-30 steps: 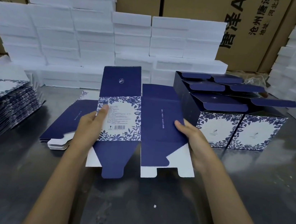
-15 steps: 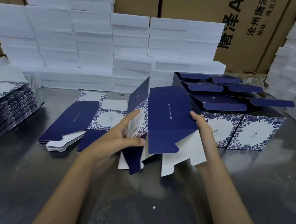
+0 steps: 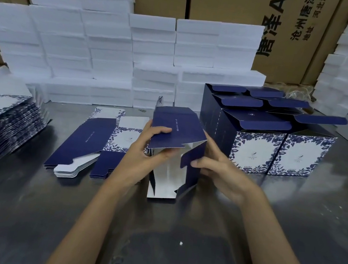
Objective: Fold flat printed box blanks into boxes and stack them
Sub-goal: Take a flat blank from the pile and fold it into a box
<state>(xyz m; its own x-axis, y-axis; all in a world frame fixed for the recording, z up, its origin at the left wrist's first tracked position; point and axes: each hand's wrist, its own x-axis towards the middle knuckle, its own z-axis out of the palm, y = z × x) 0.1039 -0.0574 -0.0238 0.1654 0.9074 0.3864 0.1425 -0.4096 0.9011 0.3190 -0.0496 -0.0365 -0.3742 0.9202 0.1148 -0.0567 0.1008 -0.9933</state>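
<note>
Navy box blank [image 3: 176, 132] between both hands

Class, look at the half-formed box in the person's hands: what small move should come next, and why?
Probably fold the bottom flaps shut. The box is already opened into a tube, gripped by the left hand and right hand, while its white lower flaps hang loose.

Flat blanks [image 3: 92, 141] left, folded boxes [image 3: 254, 151] right, foam blocks [image 3: 112, 57] behind
</note>
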